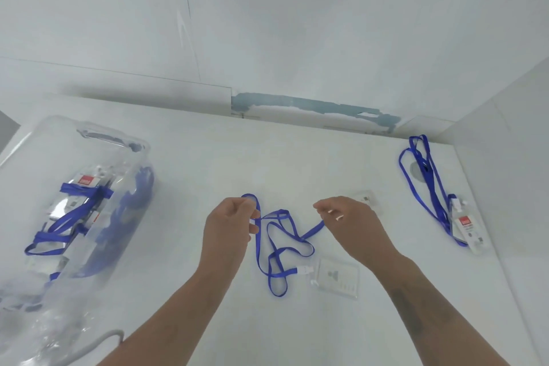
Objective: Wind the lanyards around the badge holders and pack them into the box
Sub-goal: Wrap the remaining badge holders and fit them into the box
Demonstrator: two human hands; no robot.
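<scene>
Blue flat-ribbon lanyard (274,246) tangled at table centre, pinched at two spots by left hand (230,227) and right hand (349,224). Clear plastic badge holder (337,278) at 5 o'clock. Clear plastic box (26,154) at 9 o'clock. Best untangle loops, keep ribbon flat, then wind snugly.

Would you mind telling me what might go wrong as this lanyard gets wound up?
1. The blue lanyard lies in crossing loops between the left hand and right hand; pulling could knot it.
2. Its white clip lies beside the clear badge holder; whether they are attached is unclear, so the strap may lift alone.
</scene>
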